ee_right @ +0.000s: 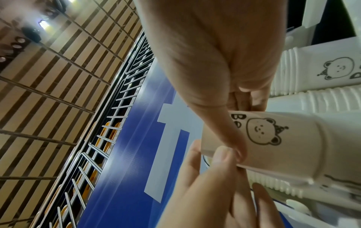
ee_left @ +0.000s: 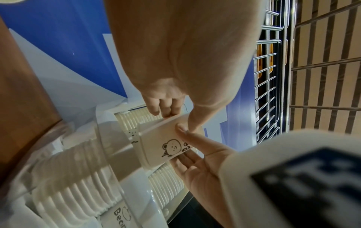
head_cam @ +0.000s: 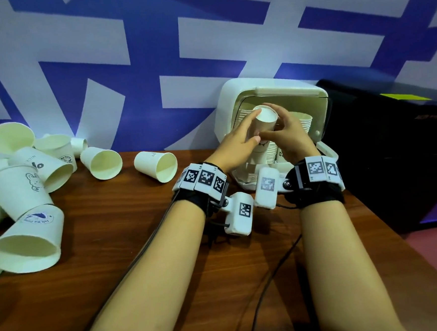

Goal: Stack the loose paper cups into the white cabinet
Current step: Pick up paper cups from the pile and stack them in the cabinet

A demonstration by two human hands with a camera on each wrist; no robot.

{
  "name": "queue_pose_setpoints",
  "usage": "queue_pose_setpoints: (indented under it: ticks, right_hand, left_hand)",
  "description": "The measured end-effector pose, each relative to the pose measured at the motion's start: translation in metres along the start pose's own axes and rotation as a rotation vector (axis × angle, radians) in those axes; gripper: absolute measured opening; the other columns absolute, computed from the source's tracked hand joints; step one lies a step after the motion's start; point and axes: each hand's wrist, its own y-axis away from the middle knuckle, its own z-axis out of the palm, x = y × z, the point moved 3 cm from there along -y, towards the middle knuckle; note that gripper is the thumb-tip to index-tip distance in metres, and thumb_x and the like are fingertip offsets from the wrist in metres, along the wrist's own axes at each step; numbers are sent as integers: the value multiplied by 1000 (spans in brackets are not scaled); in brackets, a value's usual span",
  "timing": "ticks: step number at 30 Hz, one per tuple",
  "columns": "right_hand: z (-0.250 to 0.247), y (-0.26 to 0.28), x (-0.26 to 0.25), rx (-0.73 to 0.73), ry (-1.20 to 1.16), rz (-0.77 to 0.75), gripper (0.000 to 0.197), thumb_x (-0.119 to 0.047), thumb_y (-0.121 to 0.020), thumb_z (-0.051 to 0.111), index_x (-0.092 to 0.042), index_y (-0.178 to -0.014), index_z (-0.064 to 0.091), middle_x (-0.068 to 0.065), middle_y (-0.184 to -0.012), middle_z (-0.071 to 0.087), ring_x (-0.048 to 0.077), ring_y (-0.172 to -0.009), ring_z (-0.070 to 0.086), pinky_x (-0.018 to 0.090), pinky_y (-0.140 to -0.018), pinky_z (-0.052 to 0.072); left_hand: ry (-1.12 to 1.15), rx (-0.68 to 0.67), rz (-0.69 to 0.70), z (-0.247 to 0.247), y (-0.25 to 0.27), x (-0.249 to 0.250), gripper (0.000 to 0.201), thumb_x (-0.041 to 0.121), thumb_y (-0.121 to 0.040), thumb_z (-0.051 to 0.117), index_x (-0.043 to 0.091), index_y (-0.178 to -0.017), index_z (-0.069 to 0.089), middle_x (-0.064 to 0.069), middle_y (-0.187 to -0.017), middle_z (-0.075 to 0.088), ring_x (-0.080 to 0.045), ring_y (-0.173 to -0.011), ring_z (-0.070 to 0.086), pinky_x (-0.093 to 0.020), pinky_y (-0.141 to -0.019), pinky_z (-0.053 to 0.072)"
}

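Both grips, left hand (head_cam: 239, 140) and right hand (head_cam: 291, 131), pinch one upside-down paper cup (head_cam: 266, 120) between them at the white cabinet (head_cam: 230, 97) mouth, atop a stack.

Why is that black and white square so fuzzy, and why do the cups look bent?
In the left wrist view the square tag sits too close to the lens, so it blurs, while the cup stays sharp. In the head view the wide lens stretches the cups near the left edge. In the right wrist view the ceiling lights glare white.
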Motion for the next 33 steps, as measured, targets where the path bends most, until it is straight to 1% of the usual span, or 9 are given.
queue_pose_setpoints:
  ticks: [5,8,10,12,16,22,26,29,33]
  right_hand:
    - [1,-3,8,-18,54,68,70,12,-76,69,-16,-136,50,15,-126,58,29,-112,59,38,-86,56]
    - [7,0,21,-63,117,171,68,8,-78,70,-17,-137,48,18,-118,60,33,-111,60,43,-88,55]
    - [9,1,27,-73,130,195,65,6,-79,71,-17,-135,49,20,-118,62,33,-109,62,43,-88,55]
    - [8,0,26,-71,142,206,63,6,-80,70,-17,-135,49,20,-117,62,28,-102,64,36,-83,56]
    - [6,-1,25,-83,186,231,65,2,-81,71,-19,-138,48,12,-111,64,16,-88,64,17,-61,52]
    - [7,0,24,-64,200,260,67,-1,-80,74,-22,-138,48,14,-115,65,24,-101,66,35,-84,56]
    - [9,1,21,-58,200,275,68,-2,-79,74,-24,-138,47,13,-114,65,24,-102,65,33,-83,55]
    - [11,2,20,-46,157,303,70,0,-77,74,-24,-137,47,15,-114,66,26,-102,66,40,-88,56]
    - [12,3,18,-35,134,333,74,0,-77,75,-25,-139,44,13,-117,63,26,-106,63,42,-91,55]
  left_hand:
    - [-20,-61,-46,1,0,-5,62,17,-101,43,33,-153,14,-3,-158,23,-24,-142,28,-39,-114,30]
    - [-111,-136,-112,7,0,-13,64,20,-102,42,30,-154,5,-8,-157,25,-26,-138,35,-35,-107,35]
    - [-122,-126,-129,8,2,-18,64,20,-102,41,29,-154,5,-9,-157,24,-27,-140,32,-36,-109,31]
    - [-126,-124,-142,6,3,-21,63,22,-103,40,31,-154,4,-9,-158,23,-27,-142,29,-37,-112,27]
    - [-136,-145,-173,4,1,-22,62,21,-103,37,32,-153,1,-11,-158,21,-29,-142,28,-37,-111,27]
    - [-120,-142,-167,6,1,-25,66,14,-102,38,34,-153,1,-10,-158,21,-29,-141,29,-37,-110,27]
    - [-100,-128,-152,5,0,-26,66,14,-102,38,33,-153,2,-12,-157,24,-29,-140,31,-37,-109,29]
    - [-58,-99,-126,5,0,-28,64,13,-101,41,33,-152,9,-11,-155,28,-28,-139,34,-35,-106,33]
    - [110,-79,-108,3,1,-35,69,8,-98,48,31,-153,13,-5,-159,21,-22,-145,22,-35,-113,28]
